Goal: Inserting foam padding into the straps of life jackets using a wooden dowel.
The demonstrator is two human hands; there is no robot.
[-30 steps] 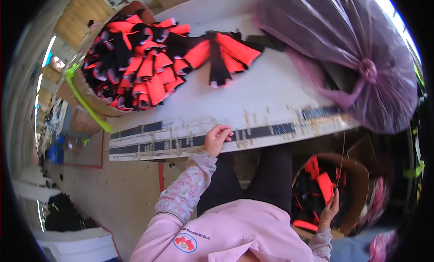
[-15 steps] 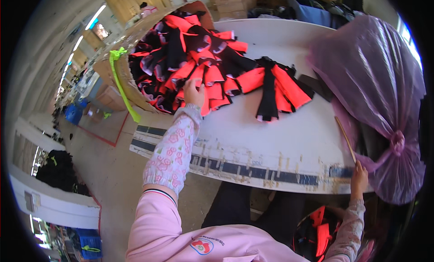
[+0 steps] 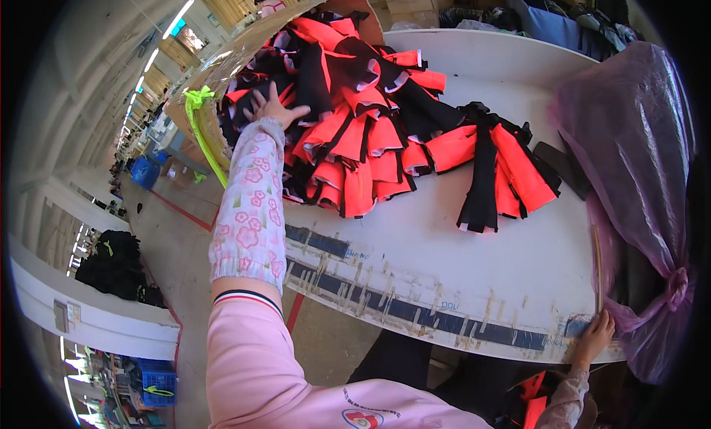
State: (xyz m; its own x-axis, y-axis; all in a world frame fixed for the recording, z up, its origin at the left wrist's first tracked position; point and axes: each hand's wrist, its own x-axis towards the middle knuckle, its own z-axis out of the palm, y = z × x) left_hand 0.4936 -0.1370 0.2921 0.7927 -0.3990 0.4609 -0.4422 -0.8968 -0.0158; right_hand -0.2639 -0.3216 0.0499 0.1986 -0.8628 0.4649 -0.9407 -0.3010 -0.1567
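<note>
The person wears a pink short-sleeved cotton-like shirt [image 3: 252,347] with striped cuff trim [image 3: 248,298], white pink-flowered oversleeves [image 3: 252,207], and black trousers [image 3: 394,360].

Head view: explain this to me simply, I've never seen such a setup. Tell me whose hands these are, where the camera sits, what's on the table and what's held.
No machine here: these are a person's own bare hands. The camera is worn on the head and looks down; its wide lens bends straight edges. On the white table, red-orange and black fabric pieces spill from a cardboard box, with a smaller bunch fanned out beside them. A knotted purple bag is at the right. The left hand, fingers spread, is at the pile, holding nothing visible; the right hand holds a thin stick.
</note>
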